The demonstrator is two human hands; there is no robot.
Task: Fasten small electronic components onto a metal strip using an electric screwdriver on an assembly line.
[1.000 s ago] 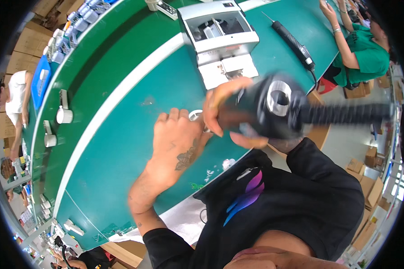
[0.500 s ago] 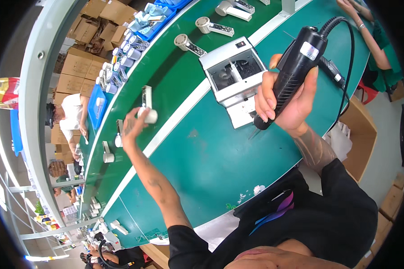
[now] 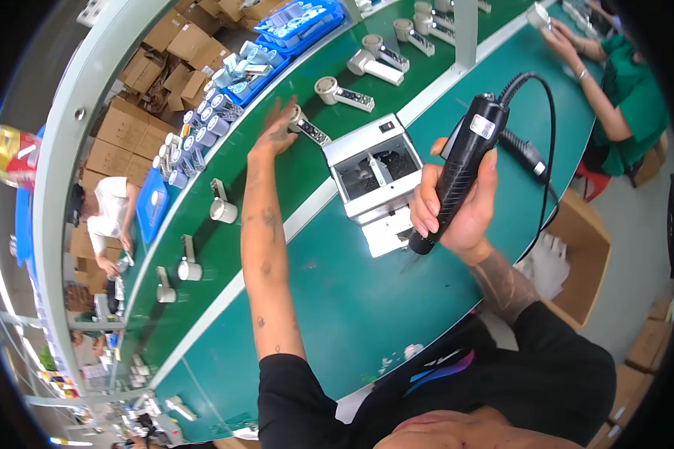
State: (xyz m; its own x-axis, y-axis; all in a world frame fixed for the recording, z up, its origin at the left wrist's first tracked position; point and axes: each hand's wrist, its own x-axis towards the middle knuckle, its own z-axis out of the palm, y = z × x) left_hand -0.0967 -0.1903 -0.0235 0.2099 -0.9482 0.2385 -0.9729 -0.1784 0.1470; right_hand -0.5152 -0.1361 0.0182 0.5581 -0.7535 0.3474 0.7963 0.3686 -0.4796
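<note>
My right hand [image 3: 460, 202] is wrapped round a black electric screwdriver [image 3: 464, 161], its tip pointing down and left over the table. A coiled black cable runs from its top end. Stretched far out over the green belt, my left hand [image 3: 277, 129] has its fingers apart and holds nothing. Right beside its fingers lies a white handheld housing [image 3: 312, 129] with a round head and an exposed board in its handle; whether they touch I cannot tell. Another white housing [image 3: 223, 210] lies on the belt, left of my forearm.
A white screw feeder box [image 3: 374, 172] with dark screws stands on the green table [image 3: 337, 299]. Behind it lies a second black screwdriver [image 3: 524, 153]. More housings [image 3: 378, 67] line the belt. Blue trays [image 3: 157, 202] are beyond. A co-worker [image 3: 614, 105] sits at the far right.
My left hand has left one white housing on the belt and swung up and right to another. My right hand, with the screwdriver, has shifted slightly down and left in view.
</note>
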